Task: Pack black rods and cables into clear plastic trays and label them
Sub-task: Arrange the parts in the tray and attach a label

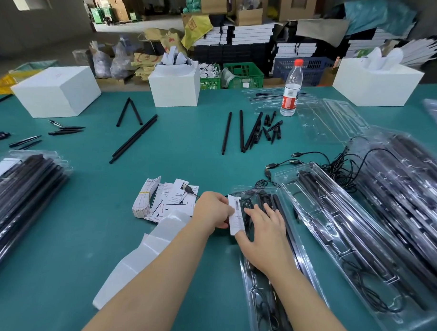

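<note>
The left hand (214,209) pinches a white label (236,214) by its left edge, and the right hand (264,238) lies flat with straight fingers on the label's other side, holding nothing. I think one hand keeps the paper straight while the other presses it down on the clear tray (271,266), so that it sticks without a wrinkle. This tray lies near the front edge of the green worktop (175,164), a little right of the middle, and it already holds black rods and a coiled cable.

Just left of the hands lie the spare labels (161,200), one banded bundle and some loose cards, kept within easy reach. A strip of white backing paper (145,249) lies under the left forearm.

To the right, one more filled tray (346,231) lies open, and beyond it a stack of filled trays (410,187) runs toward the right edge; how many, I cannot tell. Another stack (23,190) is at the left edge. Near the back edge I count three white boxes (56,92) and one water bottle (292,88). Loose rods (241,131) lie in the middle.
</note>
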`<state>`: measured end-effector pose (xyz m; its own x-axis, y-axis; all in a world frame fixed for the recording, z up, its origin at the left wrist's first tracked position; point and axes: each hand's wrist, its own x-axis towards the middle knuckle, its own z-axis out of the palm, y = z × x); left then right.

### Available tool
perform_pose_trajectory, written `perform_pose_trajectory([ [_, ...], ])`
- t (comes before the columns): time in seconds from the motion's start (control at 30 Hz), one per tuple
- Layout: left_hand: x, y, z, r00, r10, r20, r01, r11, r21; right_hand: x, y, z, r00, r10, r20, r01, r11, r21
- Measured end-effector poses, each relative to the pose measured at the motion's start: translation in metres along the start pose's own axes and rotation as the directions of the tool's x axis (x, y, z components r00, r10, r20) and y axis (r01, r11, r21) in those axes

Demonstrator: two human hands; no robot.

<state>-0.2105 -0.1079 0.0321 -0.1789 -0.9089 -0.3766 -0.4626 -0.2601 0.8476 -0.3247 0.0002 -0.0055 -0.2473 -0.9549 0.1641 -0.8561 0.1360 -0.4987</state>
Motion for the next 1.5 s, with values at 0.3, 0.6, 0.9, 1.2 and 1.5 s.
perform_pose_trajectory([
  [0.3, -0.001, 0.015, -0.006, 0.982, -0.096, 0.163, 0.123, 0.978, -0.169, -0.001, -0.001, -0.002, 1.0, 0.005, -0.023, -0.003, 0.998, 0.058],
  [0.6, 0.005, 0.028, -0.004, 0.955, -0.128, 0.268, 0.168, 0.977, -0.13, -0.001, 0.0, -0.003, 0.999, -0.003, -0.04, 0.006, 0.997, 0.079],
  [0.9, 0.008, 0.022, 0.012, 0.955, -0.105, 0.277, 0.139, 0.985, -0.104, -0.001, 0.001, -0.001, 0.998, -0.006, -0.067, 0.013, 0.994, 0.106],
  [1.2, 0.003, 0.028, 0.012, 0.964, -0.112, 0.24, 0.129, 0.99, -0.057, 0.0, 0.002, -0.002, 0.997, 0.028, -0.066, -0.019, 0.991, 0.135],
  [1.5, 0.004, 0.018, 0.01, 0.964, -0.172, 0.205, 0.218, 0.949, -0.228, -0.002, -0.002, -0.006, 0.997, 0.039, -0.066, -0.026, 0.981, 0.191],
])
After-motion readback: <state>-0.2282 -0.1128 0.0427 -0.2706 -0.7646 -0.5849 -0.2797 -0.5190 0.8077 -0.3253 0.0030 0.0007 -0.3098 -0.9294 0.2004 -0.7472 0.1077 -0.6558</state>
